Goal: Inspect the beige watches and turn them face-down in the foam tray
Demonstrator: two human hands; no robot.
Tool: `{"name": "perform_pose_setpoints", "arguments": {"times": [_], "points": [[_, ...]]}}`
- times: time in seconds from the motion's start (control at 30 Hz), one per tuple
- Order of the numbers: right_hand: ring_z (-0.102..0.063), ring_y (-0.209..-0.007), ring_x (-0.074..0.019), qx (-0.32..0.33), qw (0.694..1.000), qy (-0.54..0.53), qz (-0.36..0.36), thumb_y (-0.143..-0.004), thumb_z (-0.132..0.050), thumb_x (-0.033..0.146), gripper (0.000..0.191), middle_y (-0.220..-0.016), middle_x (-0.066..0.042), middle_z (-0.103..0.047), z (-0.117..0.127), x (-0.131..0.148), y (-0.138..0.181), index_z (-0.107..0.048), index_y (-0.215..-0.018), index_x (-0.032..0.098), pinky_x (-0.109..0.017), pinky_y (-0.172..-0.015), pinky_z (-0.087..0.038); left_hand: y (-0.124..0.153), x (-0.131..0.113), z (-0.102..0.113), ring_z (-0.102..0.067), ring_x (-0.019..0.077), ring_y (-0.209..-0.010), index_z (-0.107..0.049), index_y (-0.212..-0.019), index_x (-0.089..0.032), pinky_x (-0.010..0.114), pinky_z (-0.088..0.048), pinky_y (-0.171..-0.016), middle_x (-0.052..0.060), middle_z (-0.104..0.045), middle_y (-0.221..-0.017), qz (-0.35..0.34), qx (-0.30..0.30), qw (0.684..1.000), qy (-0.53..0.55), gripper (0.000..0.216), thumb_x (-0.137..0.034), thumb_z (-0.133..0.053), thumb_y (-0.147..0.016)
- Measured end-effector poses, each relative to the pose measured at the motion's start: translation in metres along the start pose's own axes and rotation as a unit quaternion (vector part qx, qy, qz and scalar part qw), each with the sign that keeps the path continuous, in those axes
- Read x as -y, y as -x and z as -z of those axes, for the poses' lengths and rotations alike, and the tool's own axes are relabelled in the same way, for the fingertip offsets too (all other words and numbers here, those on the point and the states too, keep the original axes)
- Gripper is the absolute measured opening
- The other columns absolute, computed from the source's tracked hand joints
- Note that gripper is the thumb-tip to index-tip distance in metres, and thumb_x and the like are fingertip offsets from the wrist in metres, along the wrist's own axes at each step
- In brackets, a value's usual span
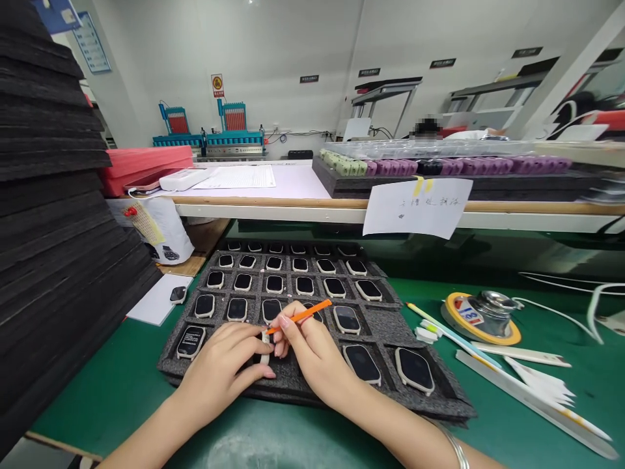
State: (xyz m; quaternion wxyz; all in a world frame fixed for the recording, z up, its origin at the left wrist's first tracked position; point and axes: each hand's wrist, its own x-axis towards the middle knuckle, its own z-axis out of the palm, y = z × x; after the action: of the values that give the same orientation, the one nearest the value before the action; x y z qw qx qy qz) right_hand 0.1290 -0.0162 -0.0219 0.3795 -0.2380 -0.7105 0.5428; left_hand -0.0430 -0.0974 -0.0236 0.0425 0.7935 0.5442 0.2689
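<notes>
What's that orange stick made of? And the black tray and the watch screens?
The thin orange stick in the right hand looks like smooth plastic: one bright, even colour. The black rectangular tray seems matte foam: its surface is grainy and speckled. The black rounded watch screens look like glossy glass, smooth with faint reflections, though clear plastic could look similar.
</notes>
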Motion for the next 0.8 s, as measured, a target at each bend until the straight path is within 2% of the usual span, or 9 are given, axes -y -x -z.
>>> {"name": "perform_pose_setpoints", "arguments": {"times": [0.27,0.53,0.6,0.7,0.8], "points": [[-0.059,-0.063,-0.0123,0.024,0.999,0.014,-0.020,-0.100,-0.039,0.052,0.038,-0.074,0.001,-0.055,0.001,-0.002,0.001,-0.050,-0.082,0.021,-0.027,-0.064,-0.055,0.008,0.002,-0.007,-0.065,0.0231,-0.105,-0.053,-0.114,-0.026,0.038,-0.054,-0.089,0.003,-0.069,-0.113,0.104,-0.022,0.994,0.013,0.038,-0.042,-0.070,-0.084],[-0.060,-0.065,-0.0134,0.035,0.998,0.056,-0.002,-0.101,-0.039,0.037,0.026,-0.074,0.001,-0.053,0.000,-0.007,0.000,-0.050,-0.084,0.021,-0.028,-0.067,-0.054,0.007,0.001,-0.008,-0.058,0.0261,-0.110,-0.051,-0.116,-0.027,0.042,-0.049,-0.092,0.004,-0.066,-0.113,0.117,-0.001,0.993,0.003,0.040,-0.047,-0.066,-0.085],[-0.060,-0.065,-0.0137,0.032,0.997,0.064,0.001,-0.100,-0.039,0.035,0.025,-0.073,0.001,-0.053,0.000,-0.008,0.000,-0.049,-0.082,0.021,-0.028,-0.067,-0.054,0.006,0.001,-0.005,-0.056,0.0279,-0.110,-0.053,-0.113,-0.025,0.046,-0.046,-0.093,0.006,-0.064,-0.111,0.111,-0.013,0.994,-0.013,0.040,-0.050,-0.066,-0.084],[-0.061,-0.062,-0.0133,0.025,0.998,0.065,0.001,-0.101,-0.037,0.034,0.025,-0.071,0.001,-0.054,0.000,-0.008,0.000,-0.047,-0.082,0.022,-0.027,-0.063,-0.054,0.005,0.005,0.002,-0.056,0.0288,-0.102,-0.058,-0.098,-0.022,0.049,-0.045,-0.090,0.007,-0.062,-0.104,0.122,-0.026,0.990,-0.063,0.030,-0.051,-0.060,-0.088],[-0.061,-0.063,-0.0133,0.015,0.998,0.068,0.010,-0.102,-0.036,0.034,0.026,-0.073,0.000,-0.056,0.001,-0.007,0.000,-0.049,-0.084,0.021,-0.026,-0.062,-0.053,0.006,0.010,0.012,-0.054,0.0294,-0.103,-0.064,-0.091,-0.024,0.050,-0.045,-0.089,0.008,-0.059,-0.106,0.118,0.001,0.988,-0.102,0.025,-0.047,-0.055,-0.091]]}}
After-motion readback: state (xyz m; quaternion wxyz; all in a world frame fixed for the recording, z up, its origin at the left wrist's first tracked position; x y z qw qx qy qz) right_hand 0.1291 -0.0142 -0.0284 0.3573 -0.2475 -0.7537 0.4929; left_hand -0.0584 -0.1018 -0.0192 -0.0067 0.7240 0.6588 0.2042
